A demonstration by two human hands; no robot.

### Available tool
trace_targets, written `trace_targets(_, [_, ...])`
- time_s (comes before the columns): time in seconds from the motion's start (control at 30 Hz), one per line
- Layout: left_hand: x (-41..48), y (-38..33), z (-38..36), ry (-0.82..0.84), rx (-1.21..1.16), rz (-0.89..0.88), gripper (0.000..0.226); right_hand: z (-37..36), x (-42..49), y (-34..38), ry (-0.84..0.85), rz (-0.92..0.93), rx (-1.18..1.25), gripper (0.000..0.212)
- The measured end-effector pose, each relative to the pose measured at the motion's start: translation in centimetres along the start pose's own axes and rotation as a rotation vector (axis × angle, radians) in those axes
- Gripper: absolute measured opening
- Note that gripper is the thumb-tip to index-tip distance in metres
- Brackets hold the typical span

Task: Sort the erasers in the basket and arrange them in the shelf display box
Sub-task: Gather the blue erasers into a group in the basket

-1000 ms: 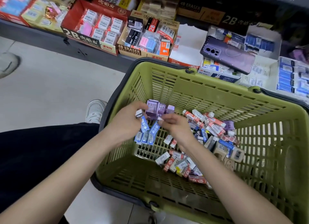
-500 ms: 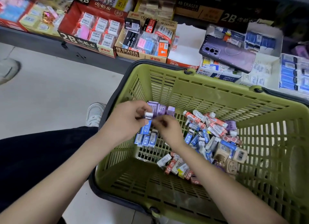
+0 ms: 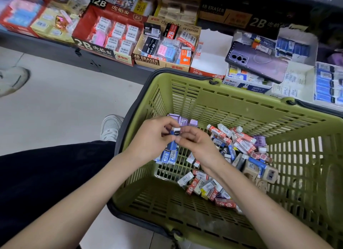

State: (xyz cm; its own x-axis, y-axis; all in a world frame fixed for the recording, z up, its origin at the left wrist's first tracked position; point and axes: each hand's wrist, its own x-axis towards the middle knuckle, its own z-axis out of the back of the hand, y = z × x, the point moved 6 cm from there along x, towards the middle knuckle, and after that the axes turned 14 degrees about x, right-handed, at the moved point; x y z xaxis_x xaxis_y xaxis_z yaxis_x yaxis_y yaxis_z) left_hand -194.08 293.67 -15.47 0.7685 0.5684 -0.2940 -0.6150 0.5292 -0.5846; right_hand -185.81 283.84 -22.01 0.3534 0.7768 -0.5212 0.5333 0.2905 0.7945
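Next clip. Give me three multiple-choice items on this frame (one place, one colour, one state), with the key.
1. Where does the purple phone lie?
A. on the floor
B. on the shelf display boxes
C. on the person's lap

2. What colour is the basket?
A. green
B. red
C. grey

3. What are the left hand and right hand doing?
A. resting on the rim
B. hanging idle
C. holding a blue-sleeved eraser

Key:
1 B, it lies across boxes behind the basket.
2 A, its slatted walls are green.
3 C, fingers of both pinch it.

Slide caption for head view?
Left hand and right hand grip blue erasers inside green basket of loose erasers; display boxes behind.
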Motion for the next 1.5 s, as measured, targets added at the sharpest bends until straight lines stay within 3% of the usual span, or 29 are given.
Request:
trace_targets(0.17, [-0.6,0.1,0.7,-0.029,0.085,-0.104,0.031,-0.5,-0.1,0.1,0.058,-0.035,-0.064,0.007])
trace_targets(0.27, [-1.5,-1.6,2.6,-0.261,0.320,-0.380,0.028,0.3,0.5,-1.4,-0.062,-0.096,-0.141,0.007])
trace_targets(0.33, [-2.0,-2.0,4.2,-0.421,0.450,-0.456,0.026,0.3,1.5,-3.3,-0.109,-0.148,-0.271,0.008])
trace_targets(0.4, [-1.9,-1.4,5.4,-0.511,0.524,-0.443,0.026,-0.2,2.6,-5.2,-0.134,-0.168,-0.378,0.011])
trace_targets(0.6, [-1.3,1.2,5.0,-0.417,0.509,-0.365,0.032,-1.7,4.4,-7.5,-0.208,-0.107,-0.736,0.025])
trace_targets(0.67, [-1.3,1.2,5.0,-0.432,0.513,-0.369,0.032,-1.2,3.9,-7.0,-0.245,-0.042,-0.754,0.022])
trace_targets(0.77, [-1.5,0.6,5.3,-0.503,0.547,-0.370,0.030,2.0,2.9,-5.5,-0.318,0.067,-0.783,0.019])
trace_targets(0.83, [-1.8,-0.4,5.2,-0.559,0.537,-0.362,0.028,5.4,2.4,-4.7,-0.356,0.108,-0.904,0.023])
trace_targets(0.9, [-1.9,-1.7,4.4,-0.557,0.454,-0.348,0.025,8.4,2.1,-4.6,-0.291,0.065,-1.097,0.029])
trace_targets(1.0, [-1.3,-2.6,1.4,-0.343,0.199,-0.212,0.028,10.5,1.4,-4.9,-0.081,0.045,-1.399,0.036])
trace_targets(1.1, [0.1,-1.8,-4.3,0.026,-0.005,-0.002,0.027,11.6,1.2,-4.8,-0.028,0.096,-1.437,0.039])
trace_targets(1.17, [0.8,-1.2,-7.7,0.174,-0.064,0.095,0.025,11.6,1.6,-4.9,-0.007,0.078,-1.494,0.035])
trace_targets(1.4, [1.3,0.5,-13.0,0.357,-0.154,0.238,0.022,11.2,2.6,-4.5,0.154,-0.083,-1.695,0.017])
trace_targets(1.5, [0.6,0.6,-14.4,0.467,-0.135,0.234,0.022,11.6,1.9,-4.0,0.201,-0.081,-1.612,0.022])
